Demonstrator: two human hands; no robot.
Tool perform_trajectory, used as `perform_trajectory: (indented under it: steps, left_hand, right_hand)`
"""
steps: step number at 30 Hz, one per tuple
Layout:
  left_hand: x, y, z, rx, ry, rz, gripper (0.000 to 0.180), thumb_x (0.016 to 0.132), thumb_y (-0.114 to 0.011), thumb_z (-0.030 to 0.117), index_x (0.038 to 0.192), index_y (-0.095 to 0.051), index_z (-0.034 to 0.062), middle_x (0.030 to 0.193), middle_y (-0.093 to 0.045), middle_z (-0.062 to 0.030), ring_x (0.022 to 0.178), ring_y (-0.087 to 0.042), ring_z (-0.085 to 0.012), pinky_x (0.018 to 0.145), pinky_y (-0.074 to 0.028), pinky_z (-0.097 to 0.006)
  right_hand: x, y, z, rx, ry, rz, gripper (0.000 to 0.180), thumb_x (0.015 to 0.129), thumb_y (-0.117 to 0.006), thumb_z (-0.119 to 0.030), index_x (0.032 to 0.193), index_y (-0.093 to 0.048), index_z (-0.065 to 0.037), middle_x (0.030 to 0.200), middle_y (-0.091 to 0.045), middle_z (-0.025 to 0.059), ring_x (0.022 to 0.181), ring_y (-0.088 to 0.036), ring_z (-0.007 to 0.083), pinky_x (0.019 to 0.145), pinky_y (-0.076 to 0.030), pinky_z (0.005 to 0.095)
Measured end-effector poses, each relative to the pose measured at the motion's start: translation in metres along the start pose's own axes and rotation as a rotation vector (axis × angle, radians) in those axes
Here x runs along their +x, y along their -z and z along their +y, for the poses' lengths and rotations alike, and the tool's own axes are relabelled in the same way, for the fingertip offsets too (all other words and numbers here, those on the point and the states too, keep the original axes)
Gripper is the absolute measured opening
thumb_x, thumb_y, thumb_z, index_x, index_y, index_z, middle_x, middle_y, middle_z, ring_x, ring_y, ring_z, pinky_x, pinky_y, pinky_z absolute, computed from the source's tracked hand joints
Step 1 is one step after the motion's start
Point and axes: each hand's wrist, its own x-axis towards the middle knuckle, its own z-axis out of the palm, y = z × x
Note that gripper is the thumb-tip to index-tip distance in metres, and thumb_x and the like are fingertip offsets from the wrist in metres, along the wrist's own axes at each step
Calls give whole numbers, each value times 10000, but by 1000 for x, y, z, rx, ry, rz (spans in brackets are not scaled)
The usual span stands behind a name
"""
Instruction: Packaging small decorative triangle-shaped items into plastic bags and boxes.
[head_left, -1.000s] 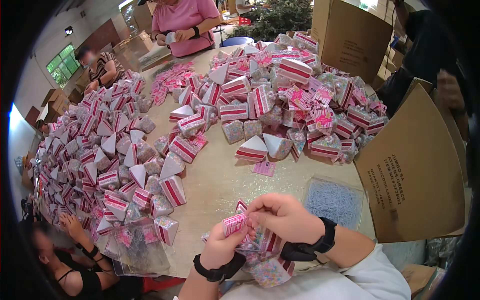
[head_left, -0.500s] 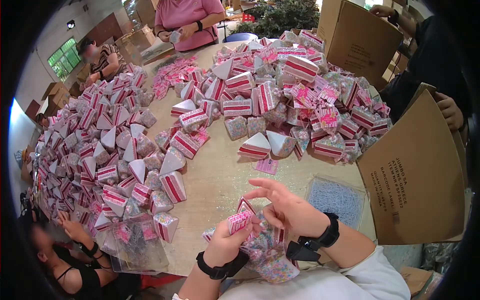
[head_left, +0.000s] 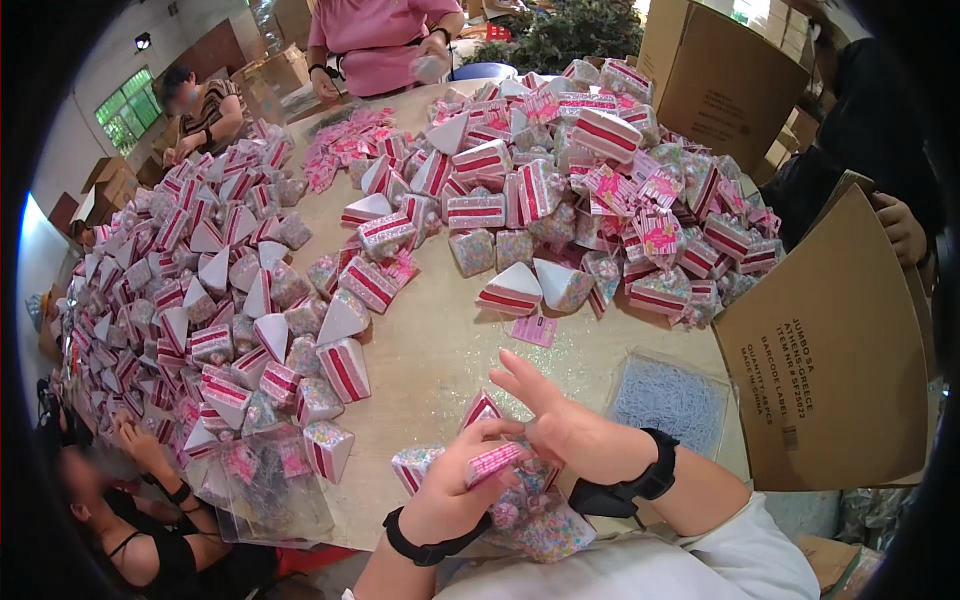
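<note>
Head view: left hand [head_left: 452, 490] is pinching a pink card [head_left: 494, 463].
Right hand [head_left: 585, 436] is holding two fingers straight; whether it is gripping anything, I cannot tell.

open tabletop [head_left: 430, 340] between cake-slice heaps [head_left: 225, 310], shallow tray [head_left: 724, 400] at right, cardboard box [head_left: 830, 350] beyond it

2 large cartons [head_left: 820, 370] at the table's [head_left: 430, 330] right edge, 2 clear trays [head_left: 300, 512] toward the front, 1 lone pink card [head_left: 535, 330], cake slices [head_left: 608, 135]: dozens (overlapping, no exact tally).
</note>
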Motion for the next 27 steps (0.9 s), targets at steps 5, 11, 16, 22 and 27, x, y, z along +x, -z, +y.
perform_trajectory:
  steps: [5,11,16,22,27]
  left_hand:
    - [-2,-6,0,57,-97,18,295,850,-524,9,1136,-594,4,1285,-460,-185,1180,-474,-302,999,-360,-372]
    - [1,2,-14,154,-233,-93,340,833,-517,-6,1167,-585,3,1358,-420,-201,1246,-433,-333,1026,-341,-397]
    - [3,-2,-11,77,-164,-59,378,841,-520,-4,1218,-545,-7,1324,-444,-185,1199,-472,-317,1013,-358,-380]
    - [0,-5,-5,-6,-131,-25,416,869,-539,16,1277,-487,-43,1301,-460,-153,1176,-485,-259,988,-384,-346]
    - [-5,2,-13,62,-176,13,422,912,-482,-25,1327,-416,-64,1322,-424,-98,1012,-535,-128,861,-451,-266]
  right_hand:
    - [4,-3,-1,-246,90,-80,905,937,-319,-601,1459,94,12,1485,-136,326,1359,-222,377,1077,-242,404]
    - [2,-3,8,-257,91,-60,912,934,-320,-604,1458,93,18,1478,-134,343,1393,-194,395,1104,-211,416]
    - [2,-3,9,-237,73,-51,909,934,-325,-601,1460,91,12,1482,-132,336,1393,-198,381,1102,-212,408]
    - [0,-3,13,-200,32,0,714,959,-459,-367,1455,-109,8,1397,-316,259,1246,-388,275,993,-346,355]
    - [-6,-11,-11,-142,-218,155,448,892,-530,-26,1321,-405,-9,1034,-562,65,704,-498,39,607,-422,215]
